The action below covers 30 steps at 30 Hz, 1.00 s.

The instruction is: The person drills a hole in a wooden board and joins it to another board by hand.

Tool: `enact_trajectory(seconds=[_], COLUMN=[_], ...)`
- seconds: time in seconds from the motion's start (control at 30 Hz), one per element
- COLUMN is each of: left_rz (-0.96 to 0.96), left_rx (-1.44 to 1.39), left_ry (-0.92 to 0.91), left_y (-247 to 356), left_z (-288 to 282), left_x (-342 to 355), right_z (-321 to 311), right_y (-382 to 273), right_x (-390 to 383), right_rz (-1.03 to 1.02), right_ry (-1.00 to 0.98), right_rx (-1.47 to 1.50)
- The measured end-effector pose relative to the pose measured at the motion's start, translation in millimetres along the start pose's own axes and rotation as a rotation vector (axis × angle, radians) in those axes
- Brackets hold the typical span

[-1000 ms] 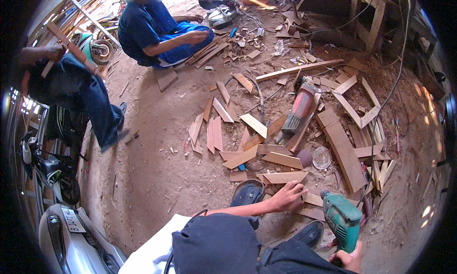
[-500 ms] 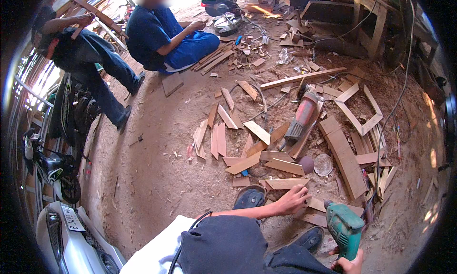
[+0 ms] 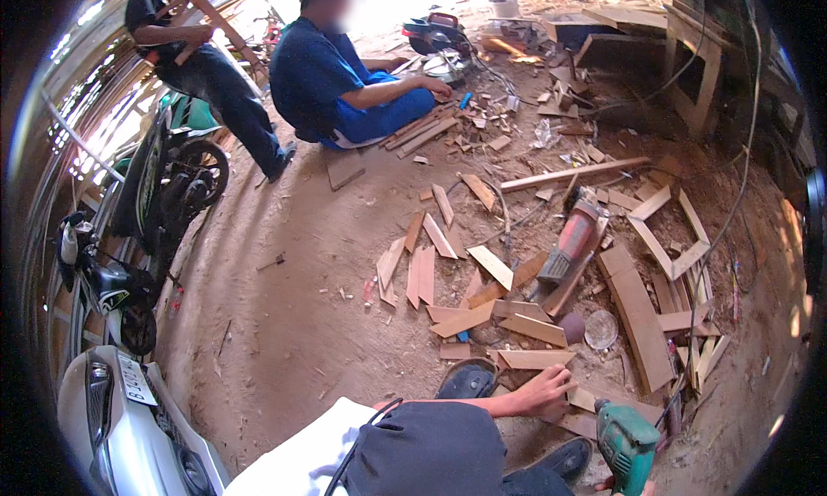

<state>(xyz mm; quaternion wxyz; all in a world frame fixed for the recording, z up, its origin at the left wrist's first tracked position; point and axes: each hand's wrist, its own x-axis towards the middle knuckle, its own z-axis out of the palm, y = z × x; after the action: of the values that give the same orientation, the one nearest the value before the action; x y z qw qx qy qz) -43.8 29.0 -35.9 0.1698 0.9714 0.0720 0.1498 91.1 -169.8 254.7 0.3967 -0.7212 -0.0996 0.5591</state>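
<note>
My left hand (image 3: pixel 543 391) has its fingers curled just above short pale wood strips (image 3: pixel 581 399); whatever they hold is too small to make out. My right hand (image 3: pixel 644 487), mostly cut off at the lower edge, grips a green drill (image 3: pixel 626 444). Mitred wood pieces (image 3: pixel 536 359) lie scattered in front of my sandalled feet (image 3: pixel 465 380). Among them sit a red-and-grey angle grinder (image 3: pixel 567 246), a purplish disc (image 3: pixel 571 328) and a clear round lid (image 3: pixel 600 330). A four-sided wooden frame (image 3: pixel 655 250) and a long board (image 3: pixel 636 324) lie to the right.
A seated person in blue (image 3: pixel 345 91) and a standing person with wood (image 3: pixel 198 74) are at the back left. Motorbikes (image 3: pixel 116 293) line the left side. A power saw (image 3: pixel 439 43) is at the back, a wooden structure (image 3: pixel 689 74) with hanging cords at the back right.
The view has tilted, so the scene sits lower and farther right. The standing person has moved back and right; the seated person's arms have moved. My hands keep their holds.
</note>
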Motion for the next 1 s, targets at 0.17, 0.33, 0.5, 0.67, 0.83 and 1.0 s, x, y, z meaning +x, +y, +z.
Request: enact_trajectory(seconds=[0.17,0.33,0.5,0.67,0.83,1.0], left_rz=[0.069,0.052,0.042,0.057,0.191,0.362], left_rx=[0.047,0.001,-0.020,-0.042,-0.034,-0.055], left_ry=[0.085,0.047,0.055,0.108,0.124,-0.136], left_y=[-8.5,-9.1,-9.4,-13.8,-27.1,-35.3], left_z=[24.0,22.2,20.7,33.3,24.5,-2.5], left_x=[0.5,0.2,0.8,1.6,13.0,52.3], right_z=[2.4,5.3,5.1,5.1,2.7,1.6], right_y=[-5.6,-7.1,-5.0,-5.2,-6.7,-7.6], right_x=[0.5,2.5,4.5,4.7,1.0,-8.5], right_rz=[-0.031,-0.035,-0.025,-0.010,-0.009,-0.007], right_ry=[-0.024,-0.046,-0.046,-0.039,-0.033,-0.018], right_rx=[-0.022,-0.027,-0.031,-0.027,-0.025,-0.027])
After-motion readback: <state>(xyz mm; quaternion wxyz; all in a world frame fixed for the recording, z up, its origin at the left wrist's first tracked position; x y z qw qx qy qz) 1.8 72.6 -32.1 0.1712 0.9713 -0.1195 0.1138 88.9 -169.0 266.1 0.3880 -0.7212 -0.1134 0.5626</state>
